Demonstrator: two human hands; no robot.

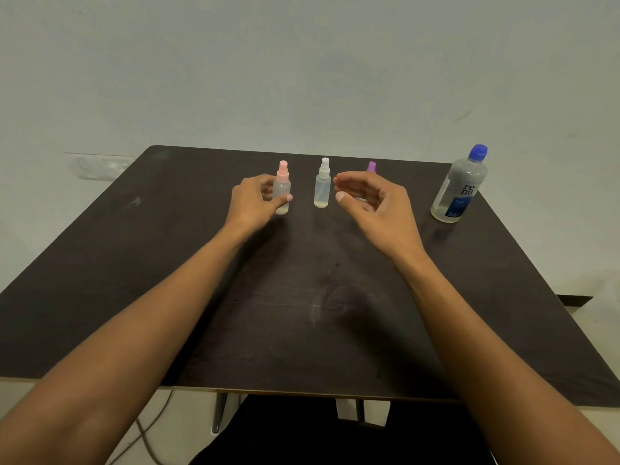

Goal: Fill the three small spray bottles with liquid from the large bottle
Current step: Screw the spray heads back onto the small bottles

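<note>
Head view: my left grip (pixel 255 199) pinches the small clear pink-capped plastic spray bottle (pixel 281 193) by the desk's (pixel 302 297) far edge; my right grip (pixel 372 203) is wide, empty. I'd keep it upright and twist the top off with the right.

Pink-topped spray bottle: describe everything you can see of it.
The pink-topped spray bottle is small, with a clear, plastic-looking body and a pale pink pump head fitted on top. It stands upright on the dark table, at the left end of the row of small bottles, next to the white-topped spray bottle. A little pale liquid seems to sit at its bottom. The left hand grips it, thumb across the front and fingers behind.
</note>
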